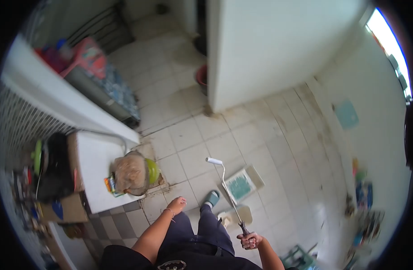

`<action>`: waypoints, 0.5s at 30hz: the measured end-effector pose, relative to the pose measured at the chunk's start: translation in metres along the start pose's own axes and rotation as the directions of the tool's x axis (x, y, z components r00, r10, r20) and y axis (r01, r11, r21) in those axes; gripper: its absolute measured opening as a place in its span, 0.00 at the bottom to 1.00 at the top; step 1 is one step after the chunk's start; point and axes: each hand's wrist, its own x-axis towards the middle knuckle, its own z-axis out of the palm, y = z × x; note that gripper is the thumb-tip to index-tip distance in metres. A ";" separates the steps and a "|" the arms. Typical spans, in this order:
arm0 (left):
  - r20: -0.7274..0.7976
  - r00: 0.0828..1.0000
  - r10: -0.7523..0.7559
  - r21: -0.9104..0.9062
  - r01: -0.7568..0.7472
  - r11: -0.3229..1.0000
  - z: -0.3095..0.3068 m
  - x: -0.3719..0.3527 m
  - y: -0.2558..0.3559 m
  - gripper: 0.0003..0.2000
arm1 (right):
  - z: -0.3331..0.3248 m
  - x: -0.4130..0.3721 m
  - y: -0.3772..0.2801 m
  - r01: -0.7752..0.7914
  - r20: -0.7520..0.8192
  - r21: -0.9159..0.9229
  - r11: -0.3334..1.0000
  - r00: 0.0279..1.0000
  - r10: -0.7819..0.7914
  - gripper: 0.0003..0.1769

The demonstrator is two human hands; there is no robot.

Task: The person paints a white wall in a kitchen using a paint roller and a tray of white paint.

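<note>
My right hand (250, 241) is wrapped round the dark handle of a paint roller (214, 160). Its long bent metal rod slants up and left, and the white roller sleeve is over the floor tiles, apart from the tray. A paint tray (257, 177), white with a green ridged inside, lies on the floor just right of the rod. Near my right foot, partly behind the rod, a cream container (246, 215) rests on the floor. My left hand (177, 205), with a bracelet at the wrist, hangs in front of my left thigh, fingers curled in and nothing visible in them.
On the left, a white counter (96, 157) bears a brown bundle (131, 172) and a bright green object (152, 171). A white wall (278, 49) juts out ahead. A reddish pot (202, 78) stands behind its edge. A green plastic stool-like item (301, 257) is at lower right.
</note>
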 end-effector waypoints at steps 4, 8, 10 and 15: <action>-0.163 0.979 -0.124 -0.297 0.071 0.952 -0.026 -0.061 -0.040 0.17 | 0.100 0.045 -0.043 -0.193 -0.079 -0.284 0.939 0.981 0.178 0.14; -0.291 0.939 -0.185 -0.489 0.020 0.872 -0.042 -0.140 -0.096 0.18 | 0.196 0.129 -0.063 -0.358 -0.107 -0.509 0.782 0.929 0.355 0.15; -0.458 0.883 -0.108 -0.425 -0.111 0.898 -0.036 -0.181 -0.144 0.18 | 0.230 0.189 -0.055 -0.523 -0.072 -0.551 0.650 0.806 0.588 0.22; -0.750 0.609 -0.259 -0.447 -0.177 0.877 -0.060 -0.342 -0.210 0.13 | 0.226 0.323 0.016 -0.691 -0.077 -0.601 0.401 0.549 0.832 0.24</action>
